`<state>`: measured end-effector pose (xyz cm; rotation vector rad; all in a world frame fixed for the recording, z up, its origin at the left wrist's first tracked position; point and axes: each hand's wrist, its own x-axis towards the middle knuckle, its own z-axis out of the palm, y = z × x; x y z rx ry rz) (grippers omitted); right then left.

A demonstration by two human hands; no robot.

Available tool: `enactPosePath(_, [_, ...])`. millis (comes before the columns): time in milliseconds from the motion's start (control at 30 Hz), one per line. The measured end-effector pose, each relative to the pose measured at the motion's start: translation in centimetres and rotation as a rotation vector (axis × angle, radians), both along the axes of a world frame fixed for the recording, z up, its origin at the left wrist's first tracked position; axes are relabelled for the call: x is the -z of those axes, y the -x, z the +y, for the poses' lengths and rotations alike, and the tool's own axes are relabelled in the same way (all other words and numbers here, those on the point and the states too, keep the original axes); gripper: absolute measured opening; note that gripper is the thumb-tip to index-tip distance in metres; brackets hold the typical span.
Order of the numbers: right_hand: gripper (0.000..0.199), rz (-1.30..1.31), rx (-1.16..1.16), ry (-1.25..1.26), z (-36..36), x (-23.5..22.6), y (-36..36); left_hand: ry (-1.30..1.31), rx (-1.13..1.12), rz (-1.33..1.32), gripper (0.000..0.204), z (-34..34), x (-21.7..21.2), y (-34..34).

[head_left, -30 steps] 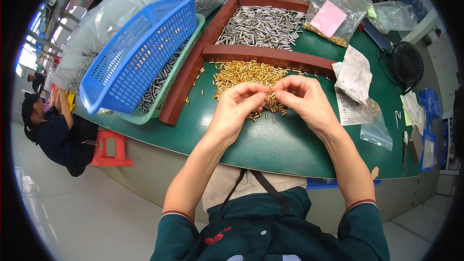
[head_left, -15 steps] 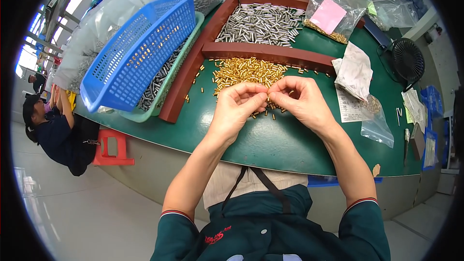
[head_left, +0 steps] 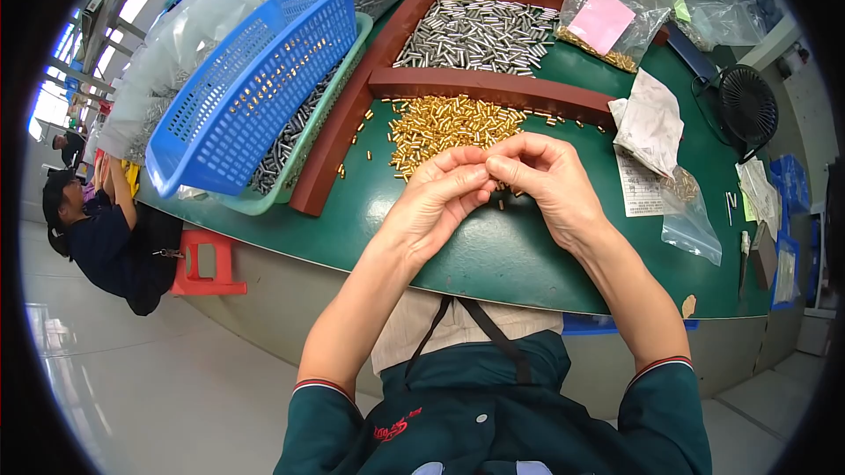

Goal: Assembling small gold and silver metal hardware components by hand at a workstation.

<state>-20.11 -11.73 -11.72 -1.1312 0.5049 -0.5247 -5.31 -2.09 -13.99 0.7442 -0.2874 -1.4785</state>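
My left hand and my right hand meet fingertip to fingertip over the near edge of a heap of small gold-coloured metal cylinders. Both pinch with thumb and forefinger; whatever sits between the tips is too small or hidden to make out. The heap lies on a green tabletop, and a few loose cylinders show just beneath my fingers. Behind it, past a dark red wooden bar, spreads a pile of silver metal pins.
On the left, a blue perforated basket leans over a green basket of dark metal pieces. A crumpled cloth, a zip bag and a black fan are at right. Another person sits at far left near a red stool.
My left hand has turned so more of its palm and curled fingers show. My right fingers have shifted slightly, and the fingertips stay together. The whole view has tilted a little.
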Motion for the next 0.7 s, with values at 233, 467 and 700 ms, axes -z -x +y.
enactPosePath(233, [0.013, 0.085, 0.116, 0.327, -1.2, -0.6, 0.6, 0.128, -0.370, -0.880, 0.020, 2.7, -6.7, -2.4])
enactPosePath(467, [0.008, 0.455, -0.110, 1.079, -1.6, 0.2, 1.8, -0.038, -0.921, -2.107, 0.014, 6.0, -13.9, -12.8])
enactPosePath(700, [0.011, 0.498, -0.131, 1.202, -0.2, 0.5, 1.3, -0.452, -0.818, -2.520, 0.020, 7.4, -15.9, -16.1])
